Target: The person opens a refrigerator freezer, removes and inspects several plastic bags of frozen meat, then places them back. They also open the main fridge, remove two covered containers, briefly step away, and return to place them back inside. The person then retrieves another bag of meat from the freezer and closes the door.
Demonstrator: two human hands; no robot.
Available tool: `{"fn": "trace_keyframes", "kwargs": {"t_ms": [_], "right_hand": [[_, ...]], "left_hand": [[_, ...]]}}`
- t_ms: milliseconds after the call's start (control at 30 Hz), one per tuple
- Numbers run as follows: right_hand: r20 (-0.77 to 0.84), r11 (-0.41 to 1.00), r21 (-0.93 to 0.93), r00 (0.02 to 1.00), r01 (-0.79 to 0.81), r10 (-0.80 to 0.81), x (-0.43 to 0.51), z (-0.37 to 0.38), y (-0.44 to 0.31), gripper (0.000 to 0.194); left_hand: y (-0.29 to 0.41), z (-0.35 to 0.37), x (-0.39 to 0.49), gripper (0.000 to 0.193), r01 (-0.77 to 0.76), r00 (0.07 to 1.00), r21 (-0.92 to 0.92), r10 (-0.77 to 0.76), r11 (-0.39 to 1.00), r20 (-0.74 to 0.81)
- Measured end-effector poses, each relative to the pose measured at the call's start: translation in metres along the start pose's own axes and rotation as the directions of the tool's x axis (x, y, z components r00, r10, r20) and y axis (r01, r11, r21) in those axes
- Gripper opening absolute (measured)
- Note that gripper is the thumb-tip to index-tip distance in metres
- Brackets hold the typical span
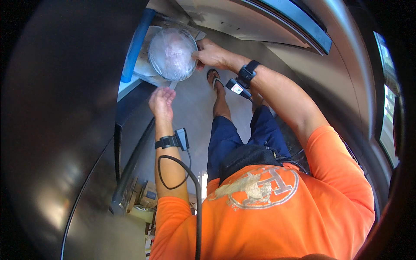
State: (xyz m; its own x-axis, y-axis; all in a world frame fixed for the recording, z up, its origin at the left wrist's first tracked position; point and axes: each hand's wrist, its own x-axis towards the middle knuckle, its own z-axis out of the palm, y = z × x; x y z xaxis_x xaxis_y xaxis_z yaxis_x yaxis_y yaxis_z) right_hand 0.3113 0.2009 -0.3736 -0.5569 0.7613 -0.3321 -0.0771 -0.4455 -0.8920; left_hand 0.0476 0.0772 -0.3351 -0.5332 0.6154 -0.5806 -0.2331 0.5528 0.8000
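Note:
A round bowl (173, 54) covered in clear plastic wrap is at the upper left of the view, over the edge of an open cabinet that looks like a refrigerator. My right hand (209, 55) grips its right rim, thumb on top and fingers at the side. Behind the bowl, another pale round dish (146, 53) is partly hidden. My left hand (163, 101) is just below the bowl, apart from it, with nothing held and its fingers loosely bent and slightly blurred.
A blue-tinted bar (138, 45) runs along the compartment's left side. An opened door panel (260, 24) curves across the upper right. A large dark panel (65, 113) fills the left. Cardboard boxes (148, 195) stand on the lower left, and a black cable (197, 201) crosses by my left arm.

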Motion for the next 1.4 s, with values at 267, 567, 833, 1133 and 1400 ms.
{"fn": "trace_keyframes", "kwargs": {"t_ms": [267, 567, 833, 1133, 1400], "right_hand": [[-0.145, 0.981, 0.140, 0.977, -0.137, 0.157, -0.097, -0.057, 0.007, 0.028], [-0.191, 0.987, 0.102, 0.971, -0.124, 0.141, -0.127, -0.052, 0.053, 0.026], [-0.216, 0.981, 0.055, 0.957, -0.185, 0.192, -0.140, -0.062, 0.049, 0.028], [-0.280, 0.951, 0.066, 0.909, -0.303, 0.309, -0.142, -0.055, 0.034, 0.024], [-0.268, 0.965, 0.096, 0.927, -0.245, 0.262, -0.138, -0.051, 0.011, 0.023]], "left_hand": [[0.012, 0.059, 0.075, 0.054, 0.220, 0.971, -0.258, -0.238, 0.941, -0.038], [0.007, 0.057, 0.112, 0.043, 0.105, 0.987, -0.179, -0.124, 0.978, -0.101], [-0.011, 0.035, 0.165, 0.039, 0.254, 0.942, -0.443, -0.324, 0.860, -0.090], [-0.027, -0.009, 0.147, 0.053, 0.325, 0.946, -0.674, -0.239, 0.663, 0.221], [-0.023, 0.002, 0.110, 0.072, 0.165, 0.982, -0.757, -0.032, 0.632, 0.187]]}}
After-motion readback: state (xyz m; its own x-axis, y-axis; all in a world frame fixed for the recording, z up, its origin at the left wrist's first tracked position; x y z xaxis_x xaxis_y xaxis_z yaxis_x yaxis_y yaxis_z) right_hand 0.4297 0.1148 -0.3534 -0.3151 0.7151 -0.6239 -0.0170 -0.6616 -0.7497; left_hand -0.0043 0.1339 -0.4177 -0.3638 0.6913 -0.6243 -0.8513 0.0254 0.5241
